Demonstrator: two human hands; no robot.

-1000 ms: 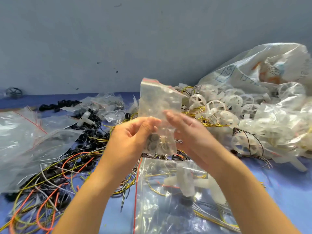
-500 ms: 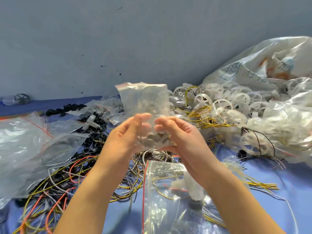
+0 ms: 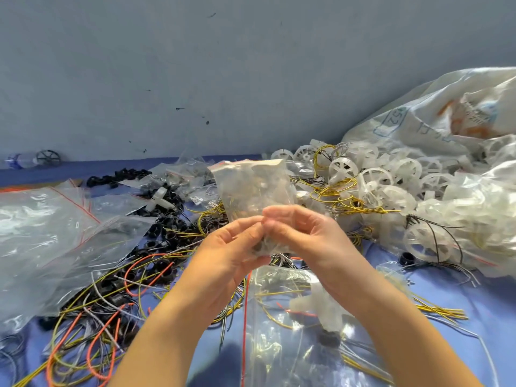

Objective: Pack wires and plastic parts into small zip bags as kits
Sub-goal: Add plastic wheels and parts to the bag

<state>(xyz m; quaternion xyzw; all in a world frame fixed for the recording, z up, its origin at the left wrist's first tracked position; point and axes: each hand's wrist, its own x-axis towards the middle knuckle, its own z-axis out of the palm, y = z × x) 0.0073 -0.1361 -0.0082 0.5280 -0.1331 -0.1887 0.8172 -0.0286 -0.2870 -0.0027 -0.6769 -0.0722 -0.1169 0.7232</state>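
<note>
Fingers [image 3: 247, 223] of left hand [image 3: 223, 254] and right hand [image 3: 310, 236] are pinching the small zip bag [image 3: 251, 188] above the wire pile [image 3: 117, 289], and should be holding its mouth upward.

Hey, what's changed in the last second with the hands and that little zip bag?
The left hand and right hand have drawn together: fingertips now meet, pinching the small zip bag above its filled bottom, where before fingers lay flatter and apart. The bag's top went from slanted to roughly level. Neither hand let go; the large zip bag below stayed put.
</note>
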